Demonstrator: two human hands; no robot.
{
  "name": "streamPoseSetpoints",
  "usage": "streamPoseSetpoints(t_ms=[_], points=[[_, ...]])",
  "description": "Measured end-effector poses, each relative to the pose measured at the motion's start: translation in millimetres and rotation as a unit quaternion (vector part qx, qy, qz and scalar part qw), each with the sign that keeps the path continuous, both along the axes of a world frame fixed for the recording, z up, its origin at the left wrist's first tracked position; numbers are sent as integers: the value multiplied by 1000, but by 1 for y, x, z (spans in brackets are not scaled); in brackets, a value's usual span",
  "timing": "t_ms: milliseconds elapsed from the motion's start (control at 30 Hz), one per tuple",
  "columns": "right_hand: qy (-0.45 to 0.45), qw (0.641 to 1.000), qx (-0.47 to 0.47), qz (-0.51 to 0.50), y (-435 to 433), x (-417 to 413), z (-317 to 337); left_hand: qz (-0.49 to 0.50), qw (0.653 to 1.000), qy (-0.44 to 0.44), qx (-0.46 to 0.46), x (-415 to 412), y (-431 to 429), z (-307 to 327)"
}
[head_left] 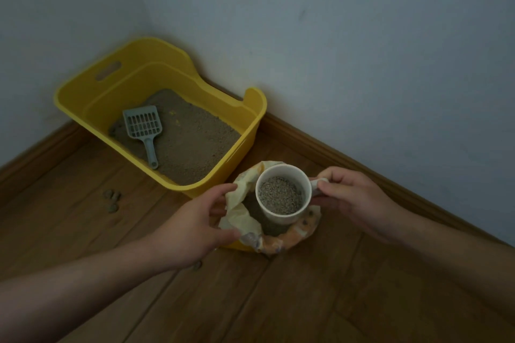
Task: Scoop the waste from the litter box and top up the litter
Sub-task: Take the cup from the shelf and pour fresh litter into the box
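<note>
A yellow litter box stands in the room's corner, with brown litter inside. A grey slotted scoop lies on the litter, handle toward me. In front of the box sits an open litter bag, cream and orange. My right hand grips the handle of a white mug filled with grey litter, held just above the bag's mouth. My left hand holds the bag's left edge open.
Several small dark clumps lie on the wooden floor left of the box, and another clump shows under my left wrist. A wooden skirting board runs along the grey walls.
</note>
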State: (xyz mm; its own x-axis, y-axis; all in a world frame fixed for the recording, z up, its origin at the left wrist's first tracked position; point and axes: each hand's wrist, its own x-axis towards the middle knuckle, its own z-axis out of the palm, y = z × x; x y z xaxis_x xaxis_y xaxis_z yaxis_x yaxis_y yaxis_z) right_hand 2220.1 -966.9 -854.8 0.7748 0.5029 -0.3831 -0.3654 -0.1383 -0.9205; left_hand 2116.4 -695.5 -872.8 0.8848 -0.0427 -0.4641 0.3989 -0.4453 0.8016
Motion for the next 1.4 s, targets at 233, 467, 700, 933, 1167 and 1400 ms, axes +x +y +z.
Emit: streamPoseSetpoints(t_ms=[233, 467, 700, 933, 1167, 1400], points=[[-16, 999, 44, -2, -1, -10, 23, -27, 990, -139, 21, 5, -14, 34], [-12, 994, 112, -10, 16, -16, 45, 9, 969, -195, -149, 13, -24, 57], [-51, 987, 149, 34, 56, -5, 64, 49, 949, -244, -193, 12, 14, 77], [-158, 981, 93, 67, 109, 3, 72, 116, 937, -266, -193, 4, 54, 86], [-276, 955, 11, 109, 146, 26, 63, 149, 935, -269, -176, 7, 86, 83], [-299, 950, 0, 90, 179, 41, 51, 172, 936, -261, -163, 22, 111, 70]])
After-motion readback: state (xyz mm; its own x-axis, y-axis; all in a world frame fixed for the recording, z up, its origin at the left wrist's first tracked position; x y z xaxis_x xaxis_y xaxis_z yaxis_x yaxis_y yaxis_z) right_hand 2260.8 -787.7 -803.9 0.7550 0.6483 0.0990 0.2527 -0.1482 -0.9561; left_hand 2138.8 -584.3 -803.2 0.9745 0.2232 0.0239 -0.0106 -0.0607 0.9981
